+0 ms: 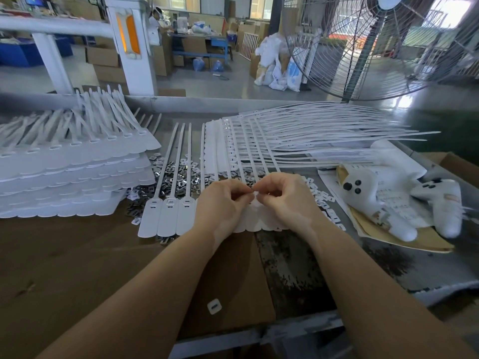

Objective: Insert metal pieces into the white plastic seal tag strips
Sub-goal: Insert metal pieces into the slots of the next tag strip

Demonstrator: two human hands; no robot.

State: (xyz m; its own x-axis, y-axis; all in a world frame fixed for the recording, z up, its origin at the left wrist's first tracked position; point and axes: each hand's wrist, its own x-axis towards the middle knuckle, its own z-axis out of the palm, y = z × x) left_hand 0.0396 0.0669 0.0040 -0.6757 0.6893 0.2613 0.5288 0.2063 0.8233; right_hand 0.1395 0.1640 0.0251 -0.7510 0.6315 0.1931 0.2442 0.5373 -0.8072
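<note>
1. Tabletop (77, 268): a brown sheet covers its left and middle; bare grey metal shows toward the right edge.
2. Stacked seal tag sheets (64, 182): layered at the left edge, heads toward the near side. They look thin, light and flexible.
3. Fanned seal tag strips (298, 136): spread toward the far right corner, tails overhanging the right edge. The long tails would likely bend and tangle if lifted by their ends.
4. Working strip (168, 218): a joined row of tags near the tabletop's middle, heads toward the near edge, its right part hidden under the hands. Best steadied at the broad, stiffer head beside the slot.
5. Left hand (223, 203) and right hand (287, 198): both rest on the working strip, fingers curled, fingertips meeting over one tag head in a narrow pinch. What they pinch is too small to tell for certain; a metal piece seems likely.
6. Metal pieces (176, 182): a loose heap between the stacks, under the strip's tails. Small, hard and light, probably slippery; take each by its edges.
</note>
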